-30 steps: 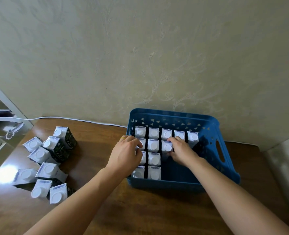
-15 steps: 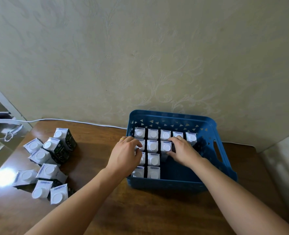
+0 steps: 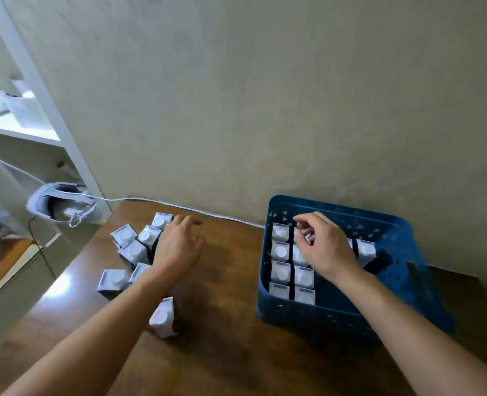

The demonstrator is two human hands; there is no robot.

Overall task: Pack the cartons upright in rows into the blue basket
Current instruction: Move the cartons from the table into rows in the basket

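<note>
The blue basket [image 3: 326, 317] stands on the wooden table [image 3: 230, 358] at the right, against the wall. Several white-topped cartons [image 3: 280, 251] stand upright in rows in its left half; its right half shows bare floor. My right hand [image 3: 326, 248] is over the back rows with fingers loosely bent, fingertips at the carton tops, and it hides the cartons beneath. My left hand [image 3: 179, 250] hovers with spread fingers over the loose cartons [image 3: 133, 250] clustered at the table's left, holding nothing. One more carton [image 3: 163, 315] stands alone by my left forearm.
A white headset [image 3: 62, 204] hangs off the table's far left corner, and its white cable [image 3: 179, 205] runs along the wall behind the cartons. A white shelf unit [image 3: 22, 132] stands to the left. The wall is close behind the basket.
My left hand has left the basket's left edge and swung left over the loose cartons. My head has turned left, so the basket now sits at the right. My right hand stays in the basket.
</note>
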